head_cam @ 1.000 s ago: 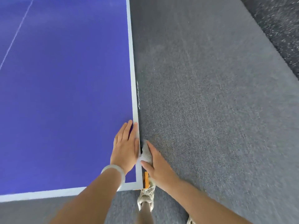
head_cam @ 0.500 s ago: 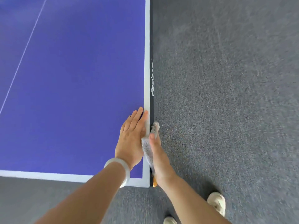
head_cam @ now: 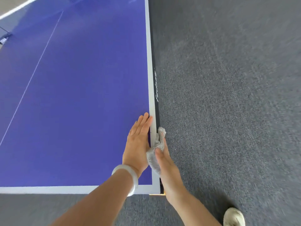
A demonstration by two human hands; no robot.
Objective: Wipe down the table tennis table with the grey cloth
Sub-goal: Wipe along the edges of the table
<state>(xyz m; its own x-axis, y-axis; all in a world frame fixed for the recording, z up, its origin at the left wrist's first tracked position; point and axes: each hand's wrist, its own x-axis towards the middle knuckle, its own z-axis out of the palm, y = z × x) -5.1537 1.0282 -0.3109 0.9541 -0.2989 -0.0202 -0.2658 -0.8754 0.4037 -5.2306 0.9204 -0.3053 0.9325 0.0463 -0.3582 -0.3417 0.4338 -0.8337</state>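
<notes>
Head view shows blue table [head_cam: 81, 111], white-edged, on dark grey carpet [head_cam: 228, 111].

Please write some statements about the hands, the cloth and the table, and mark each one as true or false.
1. The left hand lies flat on the table. True.
2. The cloth lies on the floor. False: the right hand holds it against the table's side edge.
3. The left wrist wears a white bangle. True.
4. Both hands are beside the net. False: they are near the table's corner.
</notes>
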